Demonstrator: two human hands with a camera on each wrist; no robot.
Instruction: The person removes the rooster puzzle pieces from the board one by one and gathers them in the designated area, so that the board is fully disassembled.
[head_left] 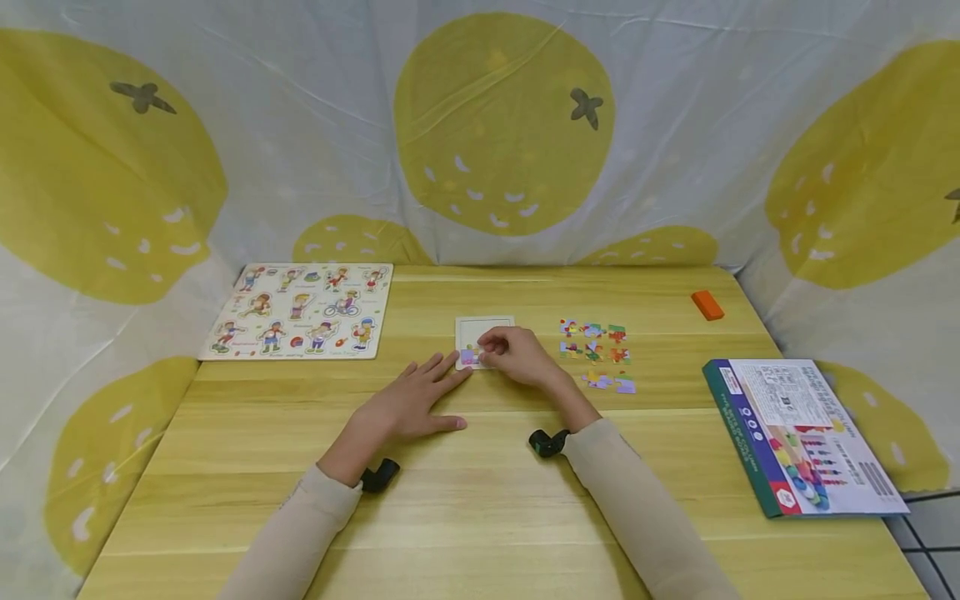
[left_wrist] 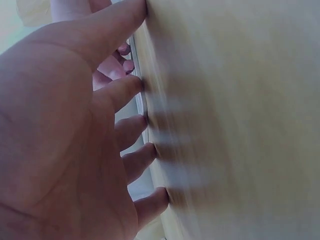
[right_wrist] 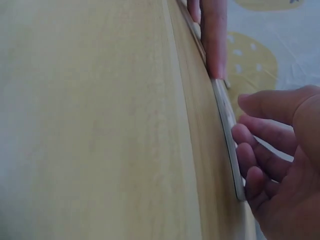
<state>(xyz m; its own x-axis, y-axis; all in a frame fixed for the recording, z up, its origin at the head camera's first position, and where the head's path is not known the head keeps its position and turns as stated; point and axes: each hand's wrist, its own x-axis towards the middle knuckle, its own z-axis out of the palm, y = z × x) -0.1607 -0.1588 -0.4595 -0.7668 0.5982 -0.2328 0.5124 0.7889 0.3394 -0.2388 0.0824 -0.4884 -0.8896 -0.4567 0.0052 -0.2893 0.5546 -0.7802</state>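
A small pale puzzle board (head_left: 486,322) lies in the middle of the table, with a purple puzzle piece (head_left: 468,357) in its lower left corner. My left hand (head_left: 415,398) rests flat with spread fingers, its fingertips at the board's left edge. Over the board's lower right part is my right hand (head_left: 517,357), fingers loosely bent. In the right wrist view, a small gap shows between thumb and fingers (right_wrist: 243,134), and no piece is visible there. Those fingers partly cover the board. Several loose colourful puzzle pieces (head_left: 593,352) lie in rows to its right.
At the back left lies a larger picture board (head_left: 298,312) with cartoon children. An orange block (head_left: 707,305) is at the back right. A boxed set (head_left: 806,437) occupies the right edge of the table (head_left: 480,517). A fruit-patterned cloth (head_left: 322,125) hangs behind.
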